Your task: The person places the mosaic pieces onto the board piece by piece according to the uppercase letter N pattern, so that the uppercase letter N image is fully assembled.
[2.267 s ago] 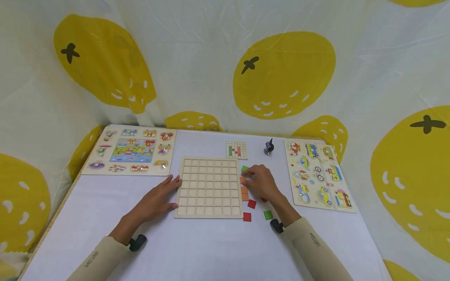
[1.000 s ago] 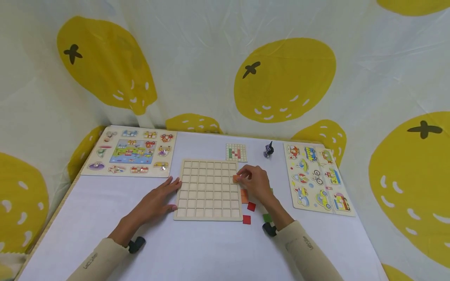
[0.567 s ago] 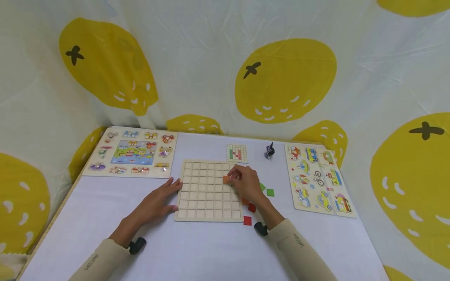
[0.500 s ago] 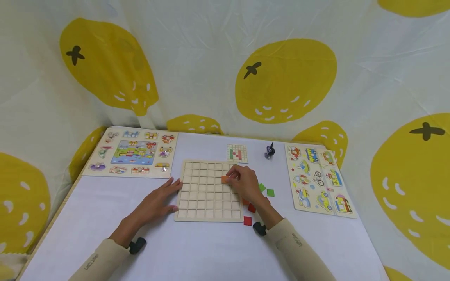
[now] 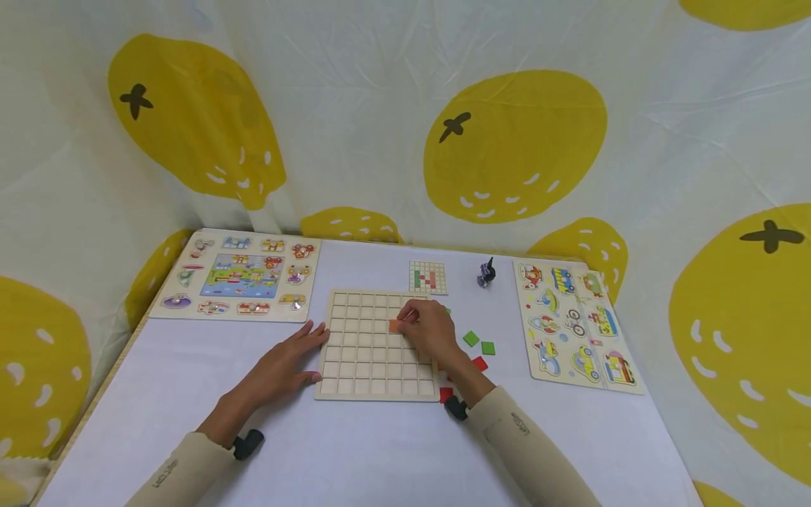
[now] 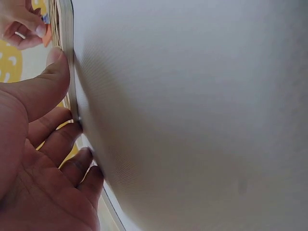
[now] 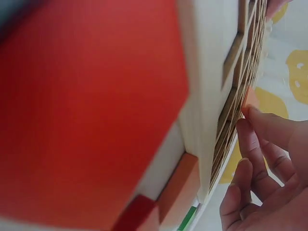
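Note:
A square wooden grid board (image 5: pixel 355 352) lies on the white table, its cells bare where they show. My left hand (image 5: pixel 279 367) rests against the board's left edge, fingers and thumb spread out. In the left wrist view, the left hand's fingertips (image 6: pixel 89 161) touch down beside the board's side. My right hand (image 5: pixel 432 331) pinches an orange square tile (image 5: pixel 395 325) between thumb and fingers, over the upper right part of the grid. The right wrist view shows this tile (image 7: pixel 250 98) tilted at the grid; whether it touches a cell, I cannot tell.
Green tiles (image 5: pixel 471 339) and red tiles (image 5: pixel 479 364) lie right of the board, some partly hidden by the right arm. A small pattern card (image 5: pixel 427 277) and a dark figurine (image 5: pixel 486 272) stand behind. Picture puzzle boards lie at left (image 5: pixel 298 310) and right (image 5: pixel 564 366).
My right hand has picked up an orange tile from beside the board's right edge and carried it left over the grid. The left hand stays at the board's left edge.

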Demonstrator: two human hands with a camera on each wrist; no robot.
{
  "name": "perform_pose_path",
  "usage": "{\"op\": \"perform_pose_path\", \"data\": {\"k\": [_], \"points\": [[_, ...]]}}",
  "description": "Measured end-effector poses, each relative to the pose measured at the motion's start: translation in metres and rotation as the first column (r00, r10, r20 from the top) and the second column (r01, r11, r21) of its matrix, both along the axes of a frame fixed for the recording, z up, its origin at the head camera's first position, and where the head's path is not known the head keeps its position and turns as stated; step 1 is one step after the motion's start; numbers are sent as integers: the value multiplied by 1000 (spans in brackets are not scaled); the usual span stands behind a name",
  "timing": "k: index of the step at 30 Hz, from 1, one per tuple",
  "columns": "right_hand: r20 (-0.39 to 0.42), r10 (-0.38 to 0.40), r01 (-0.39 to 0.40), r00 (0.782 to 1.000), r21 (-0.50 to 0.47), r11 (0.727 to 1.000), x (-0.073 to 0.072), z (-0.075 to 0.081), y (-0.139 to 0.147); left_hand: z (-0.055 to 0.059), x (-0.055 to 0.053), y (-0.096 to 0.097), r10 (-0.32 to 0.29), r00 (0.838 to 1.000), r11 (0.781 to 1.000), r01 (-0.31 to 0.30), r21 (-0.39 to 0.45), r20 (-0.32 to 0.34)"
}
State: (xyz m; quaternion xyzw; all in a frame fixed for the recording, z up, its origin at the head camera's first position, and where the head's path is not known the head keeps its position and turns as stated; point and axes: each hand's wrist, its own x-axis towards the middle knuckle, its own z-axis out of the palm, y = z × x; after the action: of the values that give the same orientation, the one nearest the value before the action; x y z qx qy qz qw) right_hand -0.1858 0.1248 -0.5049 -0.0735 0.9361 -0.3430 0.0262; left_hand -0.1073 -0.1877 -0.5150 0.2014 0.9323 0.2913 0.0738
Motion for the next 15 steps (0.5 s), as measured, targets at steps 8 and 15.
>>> {"op": "perform_pose_path", "data": {"k": [8,15], "points": [[22,1,-3,1000,81,997,-2,4,-5,1,0,1,8,1000,1000,-8,-8,7],[71,13,-17,997,56,998,0,9,-1,1,1,1,4,1000,1000,-4,4,-4]]}}
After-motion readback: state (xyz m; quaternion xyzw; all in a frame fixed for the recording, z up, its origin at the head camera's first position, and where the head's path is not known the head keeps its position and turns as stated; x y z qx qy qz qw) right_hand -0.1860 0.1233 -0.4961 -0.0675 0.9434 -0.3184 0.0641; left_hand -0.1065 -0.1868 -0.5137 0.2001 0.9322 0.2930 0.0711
